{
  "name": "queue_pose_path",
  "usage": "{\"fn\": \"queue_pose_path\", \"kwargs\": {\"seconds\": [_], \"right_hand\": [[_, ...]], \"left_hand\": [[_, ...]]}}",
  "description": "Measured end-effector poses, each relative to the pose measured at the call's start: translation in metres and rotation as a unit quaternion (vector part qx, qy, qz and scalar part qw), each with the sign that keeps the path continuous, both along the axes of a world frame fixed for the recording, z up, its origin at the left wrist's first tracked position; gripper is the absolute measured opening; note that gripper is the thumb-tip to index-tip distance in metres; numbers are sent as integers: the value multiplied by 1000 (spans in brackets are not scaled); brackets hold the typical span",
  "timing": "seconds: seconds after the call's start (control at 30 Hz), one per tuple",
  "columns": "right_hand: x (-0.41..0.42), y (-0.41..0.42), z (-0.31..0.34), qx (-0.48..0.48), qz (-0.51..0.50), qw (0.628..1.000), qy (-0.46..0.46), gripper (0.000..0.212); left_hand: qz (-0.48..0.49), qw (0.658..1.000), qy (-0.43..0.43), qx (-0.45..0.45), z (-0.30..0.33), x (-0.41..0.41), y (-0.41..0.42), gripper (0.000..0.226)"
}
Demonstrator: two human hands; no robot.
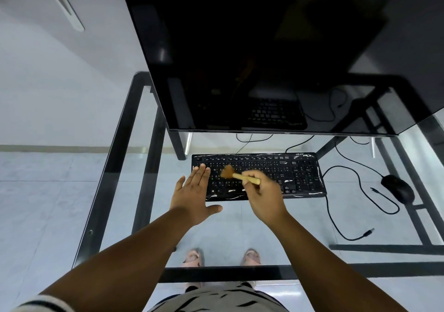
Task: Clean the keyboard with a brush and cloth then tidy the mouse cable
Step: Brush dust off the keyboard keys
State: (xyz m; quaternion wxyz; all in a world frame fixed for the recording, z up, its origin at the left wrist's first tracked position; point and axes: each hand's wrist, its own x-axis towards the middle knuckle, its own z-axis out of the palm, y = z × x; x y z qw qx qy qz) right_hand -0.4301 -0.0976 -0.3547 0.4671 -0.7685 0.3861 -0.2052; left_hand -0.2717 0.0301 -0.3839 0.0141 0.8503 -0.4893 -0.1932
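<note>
Right hand (262, 194) grips brush (236, 173) over keyboard (300, 174); left hand (192, 191) lies flat on its left end

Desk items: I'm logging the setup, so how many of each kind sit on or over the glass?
Monitor: 1
Keyboard: 1
Mouse: 1
Brush: 1
Total: 4
</note>
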Motion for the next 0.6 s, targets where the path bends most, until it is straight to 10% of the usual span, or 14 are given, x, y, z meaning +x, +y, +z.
{"fn": "queue_pose_path", "kwargs": {"seconds": [0.6], "right_hand": [[-17,-7,-1,-33,-47,998,12,17]], "left_hand": [[-2,1000,5,19,1,-9,-7,92]]}}
